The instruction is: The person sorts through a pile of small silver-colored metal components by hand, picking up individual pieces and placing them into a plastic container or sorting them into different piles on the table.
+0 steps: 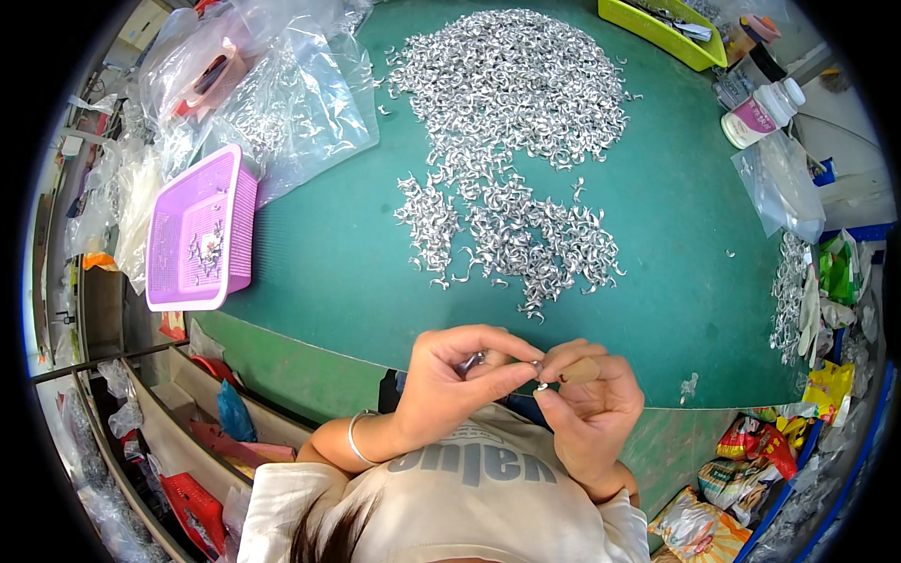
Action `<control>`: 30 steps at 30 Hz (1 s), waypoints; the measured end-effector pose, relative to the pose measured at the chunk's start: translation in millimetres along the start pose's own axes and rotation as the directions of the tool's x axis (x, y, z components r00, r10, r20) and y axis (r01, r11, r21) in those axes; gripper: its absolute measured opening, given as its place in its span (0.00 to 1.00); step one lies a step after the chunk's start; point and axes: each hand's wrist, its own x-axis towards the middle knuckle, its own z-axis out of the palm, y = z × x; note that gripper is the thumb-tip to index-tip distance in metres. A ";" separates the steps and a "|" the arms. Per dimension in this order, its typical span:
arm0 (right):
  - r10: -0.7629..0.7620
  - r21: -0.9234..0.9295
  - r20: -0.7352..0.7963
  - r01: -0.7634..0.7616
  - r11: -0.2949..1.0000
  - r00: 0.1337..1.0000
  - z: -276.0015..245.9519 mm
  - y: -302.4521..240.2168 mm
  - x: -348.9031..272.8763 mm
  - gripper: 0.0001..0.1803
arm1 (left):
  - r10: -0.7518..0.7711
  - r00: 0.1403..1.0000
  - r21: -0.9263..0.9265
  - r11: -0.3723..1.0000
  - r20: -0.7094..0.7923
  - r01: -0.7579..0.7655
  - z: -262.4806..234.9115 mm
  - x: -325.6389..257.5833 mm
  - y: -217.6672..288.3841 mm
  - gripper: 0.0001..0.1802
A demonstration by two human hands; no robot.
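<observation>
My left hand [465,380] and my right hand [601,408] meet just in front of my chest, at the table's near edge. Thumb and fingers of both hands are pinched together on a small silver curved metal piece [542,386], mostly covered by the fingertips. More silver pieces [472,362] sit within the curled fingers of my left hand. A tan, rounded patch [580,372] shows at my right fingers; whether it is a finger cover or a held object I cannot make out. Beyond the hands, a large heap of similar silver pieces [511,89] tapers into a smaller pile [544,239].
On the green tabletop [338,272], a purple plastic basket [242,225] holds a few silver pieces. Clear plastic bags [319,103] lie behind it. At the far right are a yellow-green tray [657,33] and a white bottle [760,113]. Linked silver pieces [788,300] lie along the right edge.
</observation>
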 end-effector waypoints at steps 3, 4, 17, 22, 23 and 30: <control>0.008 0.018 0.011 -0.008 1.000 1.000 0.0 -0.4 -0.1 0.17 | 0.065 0.998 0.048 0.997 -0.006 -0.065 0.0 -0.6 0.8 0.08; 0.012 0.020 0.020 -0.012 1.000 1.000 -0.5 -0.4 0.0 0.17 | 0.083 0.997 0.062 0.995 -0.007 -0.083 0.1 -0.8 1.3 0.08; -0.256 -0.855 -0.232 -0.071 0.514 0.938 -69.7 3.6 26.8 0.14 | -0.263 0.956 -0.478 0.828 0.130 0.293 -14.2 14.3 -19.8 0.07; -0.122 -0.988 0.085 0.099 0.116 0.989 -67.8 17.3 56.5 0.20 | -0.321 0.946 -0.442 0.854 -0.036 0.273 -6.0 19.0 -31.1 0.07; -0.074 -0.995 0.097 0.099 0.024 0.993 -68.4 24.7 56.7 0.17 | -0.334 0.942 -0.439 0.853 -0.042 0.283 -4.2 20.2 -32.2 0.07; -0.206 -0.979 0.051 0.089 0.184 0.977 -80.6 23.4 45.9 0.08 | -0.397 0.909 -0.486 0.774 0.128 0.407 -18.9 19.5 -31.7 0.10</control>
